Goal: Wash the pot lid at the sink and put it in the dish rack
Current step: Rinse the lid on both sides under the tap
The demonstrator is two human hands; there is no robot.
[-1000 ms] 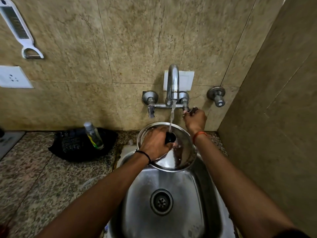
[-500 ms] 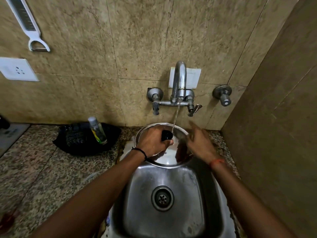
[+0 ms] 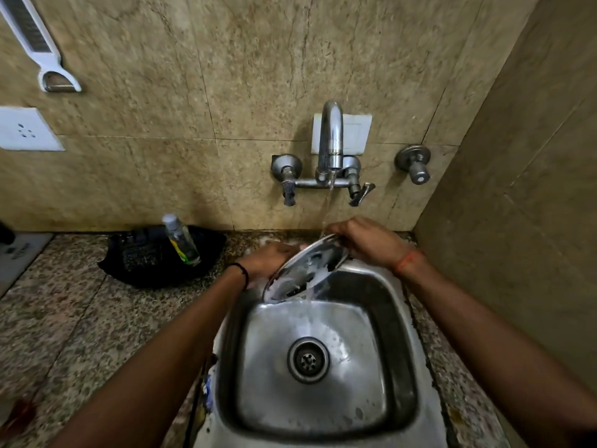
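A round steel pot lid is held tilted over the back of the steel sink, its shiny underside facing me. Water from the wall tap falls on its upper edge and runs off into the basin. My left hand grips the lid from behind on the left; the lid hides its knob. My right hand holds the lid's upper right rim. No dish rack is in view.
A black cloth or bag with a small clear bottle on it lies on the granite counter left of the sink. A tiled side wall stands close on the right. A peeler and socket are on the back wall.
My right hand left the tap handle and came down onto the lid's rim. The lid tipped from lying nearly flat with its knob up to a steep tilt with its underside showing.
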